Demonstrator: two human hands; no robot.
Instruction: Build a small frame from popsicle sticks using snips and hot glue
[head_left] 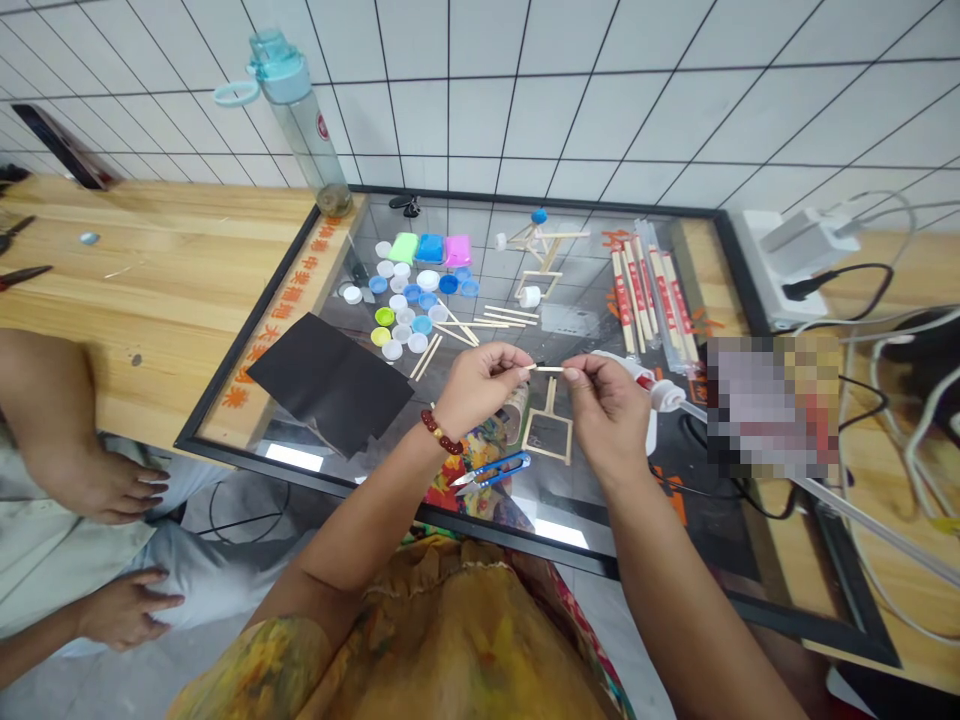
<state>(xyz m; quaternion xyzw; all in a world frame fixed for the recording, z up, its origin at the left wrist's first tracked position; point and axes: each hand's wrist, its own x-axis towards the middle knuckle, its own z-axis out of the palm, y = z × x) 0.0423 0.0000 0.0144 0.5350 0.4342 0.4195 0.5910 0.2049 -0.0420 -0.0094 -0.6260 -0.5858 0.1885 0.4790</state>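
My left hand (484, 390) and my right hand (611, 410) are raised over the glass tabletop, facing each other. Each one pinches an end of a short, thin wooden stick (552, 369) held level between the fingertips. A small dark spot shows near its left end. Just below lies a small square frame of glued sticks (548, 433) with a handle-like pair of sticks. Blue-handled thread snips (491, 473) rest under my left wrist. Beside my right hand is a white tool with a translucent rod (667, 396), perhaps a glue gun, partly hidden by that hand.
Several small cups (412, 292), loose sticks (427, 357), clay packs (430, 248) and black paper (330, 385) lie leftward. A stick model (541, 262) and bagged sticks (651, 295) stand behind. A bottle (307, 130), power strip (765, 260) and another person's hand (124, 485) flank the glass.
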